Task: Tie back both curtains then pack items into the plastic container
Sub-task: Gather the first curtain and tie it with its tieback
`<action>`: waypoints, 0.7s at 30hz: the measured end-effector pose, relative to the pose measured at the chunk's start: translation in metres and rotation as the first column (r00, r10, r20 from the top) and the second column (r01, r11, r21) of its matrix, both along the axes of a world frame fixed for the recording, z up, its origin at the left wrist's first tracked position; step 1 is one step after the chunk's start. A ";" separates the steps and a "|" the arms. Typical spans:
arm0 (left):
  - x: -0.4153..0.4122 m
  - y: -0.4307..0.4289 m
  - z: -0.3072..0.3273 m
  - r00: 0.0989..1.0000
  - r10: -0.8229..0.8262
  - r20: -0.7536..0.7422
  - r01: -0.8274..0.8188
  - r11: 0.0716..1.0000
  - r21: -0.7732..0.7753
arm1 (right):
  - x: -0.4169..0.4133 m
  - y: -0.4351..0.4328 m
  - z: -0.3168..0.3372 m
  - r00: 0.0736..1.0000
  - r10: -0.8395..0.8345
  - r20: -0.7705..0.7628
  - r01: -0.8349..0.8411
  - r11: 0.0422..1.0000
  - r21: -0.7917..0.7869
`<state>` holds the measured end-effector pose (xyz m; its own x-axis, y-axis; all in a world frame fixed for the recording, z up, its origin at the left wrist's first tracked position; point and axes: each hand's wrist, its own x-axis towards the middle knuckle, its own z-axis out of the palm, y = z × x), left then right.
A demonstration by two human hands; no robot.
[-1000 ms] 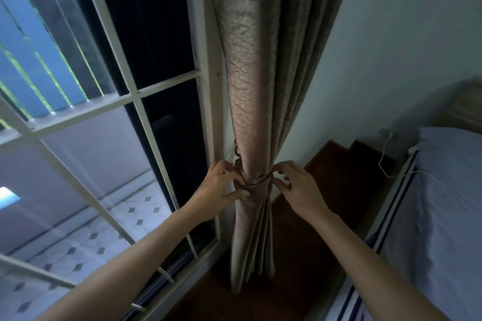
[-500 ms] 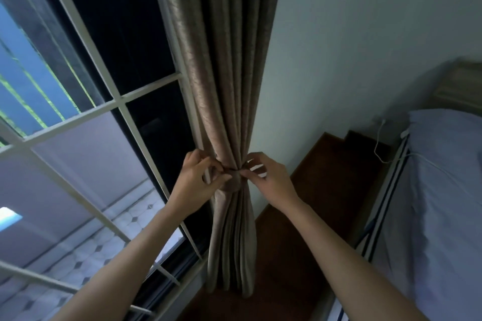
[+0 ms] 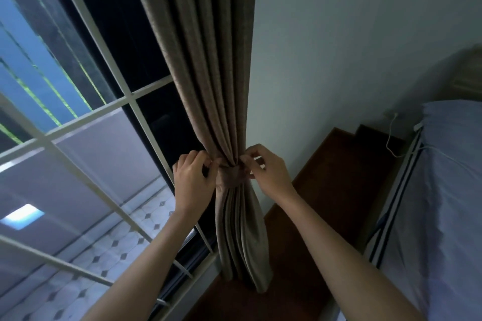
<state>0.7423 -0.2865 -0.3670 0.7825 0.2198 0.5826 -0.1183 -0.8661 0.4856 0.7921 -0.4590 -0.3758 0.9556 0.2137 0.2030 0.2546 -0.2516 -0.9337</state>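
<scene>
Where the gathered beige curtain (image 3: 206,81) narrows beside the window grille (image 3: 86,135), a matching tieback (image 3: 231,178) wraps it, the left hand (image 3: 191,184) and right hand (image 3: 270,173) at either side. Both sets of fingers (image 3: 194,157) are curled, pinching the band's ends, though dim light hides whether it is fastened. This curtain looks nearly tied; the other curtain and the plastic container are out of view, so packing, I judge, is all left to do.
</scene>
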 end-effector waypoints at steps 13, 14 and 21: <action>-0.007 -0.009 -0.076 0.878 0.003 -0.479 0.059 0.992 0.114 | -0.005 0.003 -0.071 0.974 -0.130 -0.183 0.086 0.969 -0.232; -0.005 -0.011 -0.075 0.893 0.004 -0.450 0.052 0.992 0.113 | -0.007 0.004 -0.073 0.978 -0.140 -0.156 0.097 0.962 -0.255; -0.001 0.000 -0.078 0.891 0.050 -0.452 -0.005 0.995 0.099 | -0.019 0.006 -0.080 0.982 -0.103 -0.155 0.062 0.966 -0.252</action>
<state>0.7413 -0.2868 -0.4450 0.9607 0.2073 0.1846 0.1198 -0.9096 0.3979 0.7736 -0.4529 -0.4561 0.9877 0.1559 -0.0086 0.0701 -0.4917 -0.8679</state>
